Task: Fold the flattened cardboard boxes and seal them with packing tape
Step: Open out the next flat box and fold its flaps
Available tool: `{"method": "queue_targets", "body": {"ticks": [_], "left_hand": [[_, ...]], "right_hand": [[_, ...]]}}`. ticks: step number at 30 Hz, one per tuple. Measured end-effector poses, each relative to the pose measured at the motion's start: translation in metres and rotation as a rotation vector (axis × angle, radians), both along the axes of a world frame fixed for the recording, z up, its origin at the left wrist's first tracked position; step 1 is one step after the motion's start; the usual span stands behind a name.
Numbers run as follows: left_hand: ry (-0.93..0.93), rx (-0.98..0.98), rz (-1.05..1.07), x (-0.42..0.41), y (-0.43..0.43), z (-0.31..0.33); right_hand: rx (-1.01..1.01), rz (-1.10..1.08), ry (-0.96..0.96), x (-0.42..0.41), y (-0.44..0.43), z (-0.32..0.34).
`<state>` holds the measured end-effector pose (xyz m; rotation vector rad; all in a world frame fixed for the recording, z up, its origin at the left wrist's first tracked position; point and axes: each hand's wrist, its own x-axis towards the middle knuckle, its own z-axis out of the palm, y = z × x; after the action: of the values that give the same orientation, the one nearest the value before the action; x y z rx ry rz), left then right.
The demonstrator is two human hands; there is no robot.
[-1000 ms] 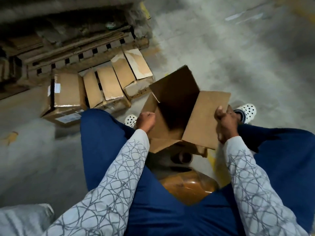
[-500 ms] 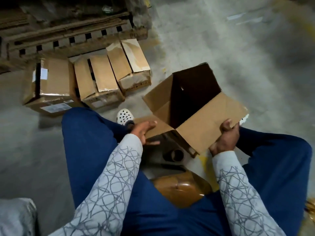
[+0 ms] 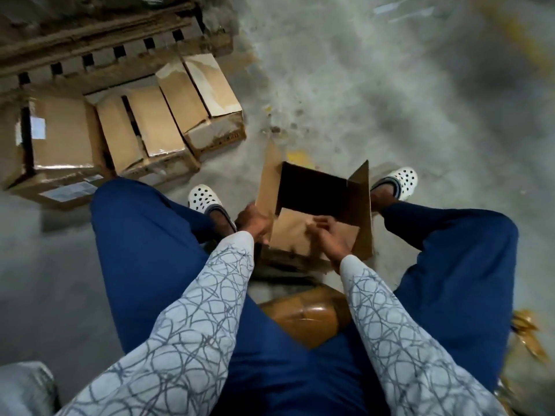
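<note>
1. In the head view, a person is sitting above a concrete floor with knees spread wide. A cardboard box is standing on the floor between the two feet, with its open mouth facing up and its inside looking dark.
2. The right hand is lying on the box's near flap with fingers stretched out. It is pressing the flap inward over the opening, not curling round anything.
3. The left hand is resting against the outside of the box's left wall. The fingers are blurring into the cardboard edge, so I cannot tell whether they are gripping it or only touching.
4. The two hands are sitting apart, one on each side of the near flap. The left and right side flaps are standing up.
5. White clogs are showing on both feet, just beside the box on either side. Patterned grey sleeves and blue trousers are filling the lower part of the picture.
6. Three closed boxes are lying in a row on the floor at the far left, touching one another, in front of a wooden pallet.
7. A glossy brown bundle is sitting between the thighs, nearer the body than the open box.
</note>
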<state>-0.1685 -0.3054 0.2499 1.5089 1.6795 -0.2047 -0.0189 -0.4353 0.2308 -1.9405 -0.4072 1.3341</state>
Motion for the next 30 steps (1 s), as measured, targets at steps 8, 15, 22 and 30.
{"method": "queue_targets", "body": {"ticks": [8, 15, 22, 30], "left_hand": [[-0.022, -0.153, 0.008, -0.003, 0.002, -0.052], [0.082, -0.039, -0.067, 0.013, -0.005, -0.022], [0.003, -0.009, -0.100, 0.022, -0.004, -0.041], [-0.076, 0.055, -0.382, 0.032, -0.011, -0.059]], "right_hand": [[-0.271, 0.952, -0.376, -0.015, -0.013, -0.044], [-0.153, 0.665, -0.380, -0.007, 0.018, -0.044], [-0.049, 0.564, -0.806, 0.040, 0.090, -0.058], [-0.528, 0.916, -0.522, 0.067, 0.107, -0.114]]}}
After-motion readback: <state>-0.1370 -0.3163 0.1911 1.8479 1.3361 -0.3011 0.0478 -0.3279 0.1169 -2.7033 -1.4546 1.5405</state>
